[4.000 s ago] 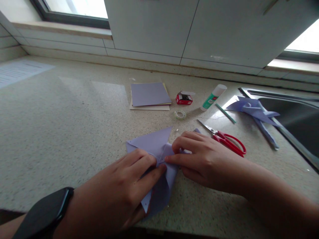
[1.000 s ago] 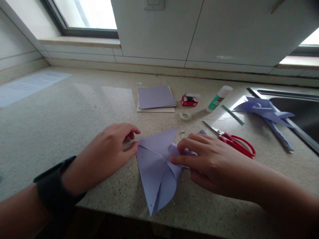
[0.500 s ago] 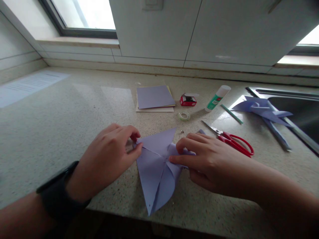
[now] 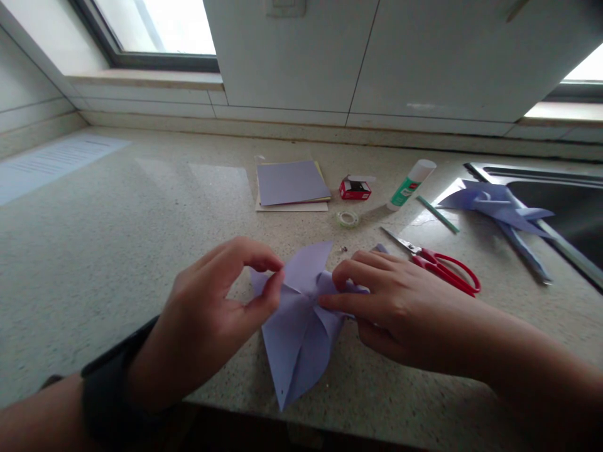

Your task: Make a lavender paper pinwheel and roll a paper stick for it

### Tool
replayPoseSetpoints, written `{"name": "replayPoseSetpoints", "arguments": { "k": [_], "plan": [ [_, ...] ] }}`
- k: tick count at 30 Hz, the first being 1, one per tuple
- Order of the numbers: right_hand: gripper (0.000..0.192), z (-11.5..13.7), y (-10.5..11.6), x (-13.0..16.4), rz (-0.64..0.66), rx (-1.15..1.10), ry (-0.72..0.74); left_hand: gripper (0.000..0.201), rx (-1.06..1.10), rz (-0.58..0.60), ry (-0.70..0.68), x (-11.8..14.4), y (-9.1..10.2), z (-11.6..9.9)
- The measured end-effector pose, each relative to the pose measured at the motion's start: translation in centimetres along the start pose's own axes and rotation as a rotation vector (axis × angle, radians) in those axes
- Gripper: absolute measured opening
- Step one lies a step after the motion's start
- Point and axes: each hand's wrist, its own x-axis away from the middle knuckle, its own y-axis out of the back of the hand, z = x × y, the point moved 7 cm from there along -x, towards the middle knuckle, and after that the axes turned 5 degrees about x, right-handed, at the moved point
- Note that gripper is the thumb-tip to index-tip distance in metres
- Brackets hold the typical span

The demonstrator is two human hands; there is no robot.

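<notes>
A lavender paper pinwheel (image 4: 288,326) with slits cut toward its middle lies near the counter's front edge. One of its right-hand corners is curled in to the centre. My right hand (image 4: 381,298) holds this fold down, its index fingertip at the centre and its other fingers over the right side of the paper. My left hand (image 4: 230,298) pinches a corner of the upper left blade between thumb and index finger, bending it up off the counter. A tiny metal piece (image 4: 343,249) sits just above the paper, too small to name.
Red-handled scissors (image 4: 440,267) lie right of my right hand. Behind are a tape roll (image 4: 347,218), a small red box (image 4: 355,189), a glue stick (image 4: 411,185), a green strip (image 4: 438,215) and stacked paper (image 4: 293,183). Another pinwheel (image 4: 492,204) overlaps the sink's edge (image 4: 560,242).
My left hand has moved right with the pinched corner, and the upper blade now curves toward the middle. My right hand stays in place at the centre.
</notes>
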Motion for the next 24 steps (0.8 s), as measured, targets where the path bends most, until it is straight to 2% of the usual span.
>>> {"name": "replayPoseSetpoints", "arguments": {
  "k": [5,9,12,15,18,24],
  "plan": [
    [0.045,0.1,0.1,0.0,-0.002,0.0,-0.001,0.019,0.051,0.164,-0.226,0.3,-1.7,-2.4],
    [0.041,0.1,0.1,0.0,-0.006,-0.001,0.004,0.018,0.084,0.34,-0.239,0.8,-3.5,-2.2],
    [0.038,0.1,0.1,0.0,-0.011,0.006,0.013,0.027,0.062,0.425,-0.221,1.2,-4.3,-2.0],
    [0.039,0.2,0.1,0.0,-0.008,0.009,0.011,0.035,0.053,0.442,-0.211,1.3,-4.3,-1.9],
    [0.041,0.1,0.0,0.0,0.0,0.004,0.007,0.034,0.038,0.441,-0.19,1.2,-4.4,-1.8],
    [0.043,0.0,0.1,-0.1,-0.001,0.006,0.004,0.034,-0.044,0.384,-0.229,0.9,-4.3,-1.8]
  ]
}}
